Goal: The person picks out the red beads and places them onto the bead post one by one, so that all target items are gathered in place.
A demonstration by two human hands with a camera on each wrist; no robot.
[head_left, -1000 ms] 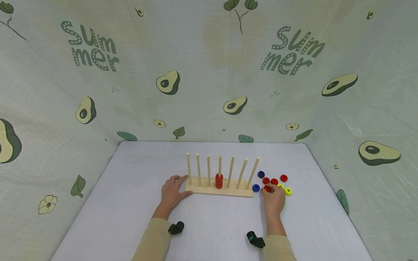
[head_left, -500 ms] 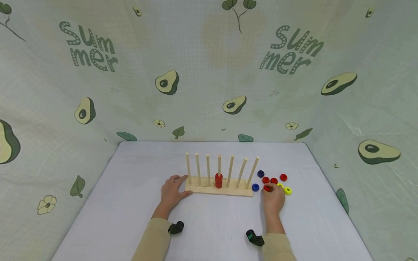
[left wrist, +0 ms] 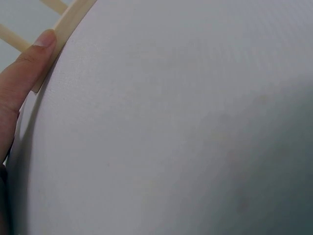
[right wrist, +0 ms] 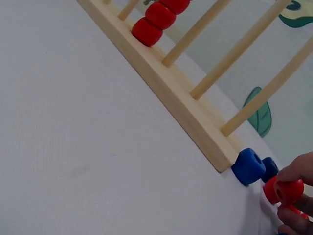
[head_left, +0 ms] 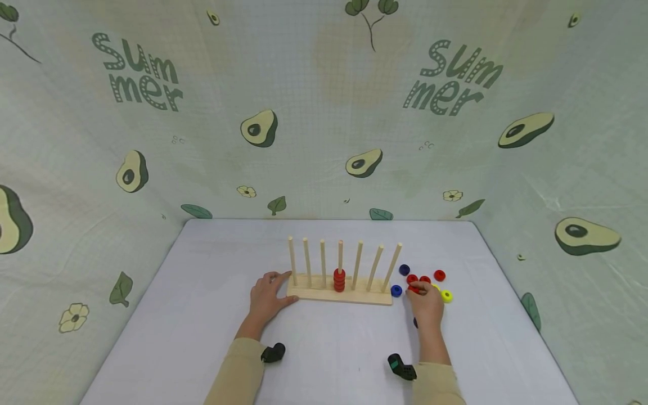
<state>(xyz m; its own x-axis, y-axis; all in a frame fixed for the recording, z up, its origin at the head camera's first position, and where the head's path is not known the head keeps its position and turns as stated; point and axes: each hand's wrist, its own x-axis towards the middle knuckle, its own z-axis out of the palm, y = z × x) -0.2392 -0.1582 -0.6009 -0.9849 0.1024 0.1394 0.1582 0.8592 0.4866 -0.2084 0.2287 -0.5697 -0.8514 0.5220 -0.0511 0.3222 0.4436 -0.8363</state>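
A wooden peg rack [head_left: 324,296] with a row of upright pegs stands on the table, and a stack of red beads [head_left: 339,280] sits on its middle peg. My left hand [head_left: 265,296] grips the rack's left end; in the left wrist view its thumb [left wrist: 30,66] lies against the base. To the right of the rack, my right hand [head_left: 426,306] pinches a red bead [right wrist: 288,191] between thumb and fingers. Close by lie other red beads [head_left: 439,275] and a yellow bead [head_left: 446,296]. Fingers partly hide some beads.
A blue bead [head_left: 396,291] lies at the rack's right end, with a dark blue bead [head_left: 404,270] behind it. Another small dark piece [head_left: 415,323] shows beside the right wrist, mostly hidden. Patterned cloth [head_left: 314,185] hangs behind the white table [head_left: 212,242].
My right hand has shifted slightly forward with the red bead pinched. A small dark piece has come into sight beside its wrist. The left hand and rack have stayed put.
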